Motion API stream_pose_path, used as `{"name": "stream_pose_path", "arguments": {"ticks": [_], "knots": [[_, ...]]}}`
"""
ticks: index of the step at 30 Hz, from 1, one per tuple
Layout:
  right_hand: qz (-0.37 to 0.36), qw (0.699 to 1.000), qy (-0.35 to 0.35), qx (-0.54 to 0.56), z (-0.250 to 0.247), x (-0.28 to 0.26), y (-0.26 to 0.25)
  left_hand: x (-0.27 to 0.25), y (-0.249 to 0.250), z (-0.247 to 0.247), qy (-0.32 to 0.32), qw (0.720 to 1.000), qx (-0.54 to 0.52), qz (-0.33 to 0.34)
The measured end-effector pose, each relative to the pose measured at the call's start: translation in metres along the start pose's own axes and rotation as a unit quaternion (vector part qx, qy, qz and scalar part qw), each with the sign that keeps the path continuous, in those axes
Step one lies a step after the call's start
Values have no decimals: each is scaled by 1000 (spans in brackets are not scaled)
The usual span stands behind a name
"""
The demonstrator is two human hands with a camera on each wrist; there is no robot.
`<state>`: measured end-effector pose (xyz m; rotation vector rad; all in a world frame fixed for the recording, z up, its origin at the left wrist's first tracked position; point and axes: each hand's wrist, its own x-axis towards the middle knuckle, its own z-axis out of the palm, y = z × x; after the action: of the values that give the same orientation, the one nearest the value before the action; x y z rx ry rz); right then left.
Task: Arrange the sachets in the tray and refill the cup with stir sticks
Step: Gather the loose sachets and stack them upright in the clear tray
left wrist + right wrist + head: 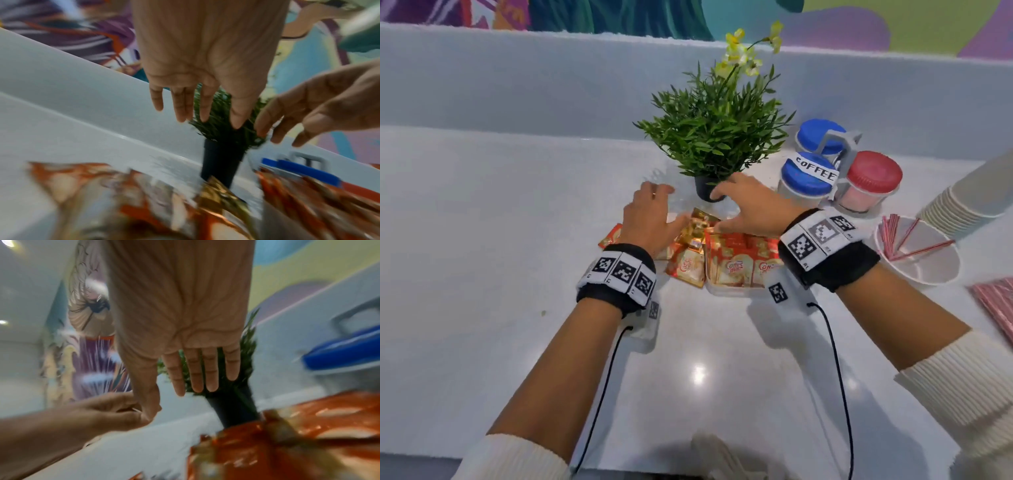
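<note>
Hovering both hands, fingers spread and holding nothing, over the loose sachets (690,253).
I am aiming my left hand (649,219) and right hand (748,205) to gather them toward the tray (736,289) just beside; the cup (917,251) waits at my right.

I see wide bare counter (482,240) to the left of my left hand (649,219), and more on the near side. Straight beyond both hands the potted plant (714,137) blocks the way, its leaves overhanging. Far right, the jar rack (839,168) crowds my right hand (751,205); further right stand the cup (917,253) of stir sticks (904,236) and the stacked paper cups (969,198).
</note>
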<state>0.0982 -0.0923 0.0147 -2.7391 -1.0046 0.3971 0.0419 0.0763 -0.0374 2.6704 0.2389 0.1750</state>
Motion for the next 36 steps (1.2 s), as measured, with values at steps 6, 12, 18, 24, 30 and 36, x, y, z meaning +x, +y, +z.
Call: {"name": "stream_pose_path", "arguments": {"ticks": [6,12,18,24,30,36], "knots": [[-42,997,-64,-7,37,56,-47,-6,-57,-18,-51,994,23,-92],[-35,993,-105,-44,72,88,-72,-13,-84,-7,-138,979,9,-148],[-3,995,-78,-67,80,92,-76,-14,-94,1,-151,979,-24,-134],[29,996,-33,83,57,97,-67,-8,-93,-12,-76,972,-169,-144],[79,895,32,437,36,97,-76,-2,-82,-34,-44,888,-413,-199],[107,835,-31,539,55,99,-84,-8,-87,-33,0,871,-447,-204]]}}
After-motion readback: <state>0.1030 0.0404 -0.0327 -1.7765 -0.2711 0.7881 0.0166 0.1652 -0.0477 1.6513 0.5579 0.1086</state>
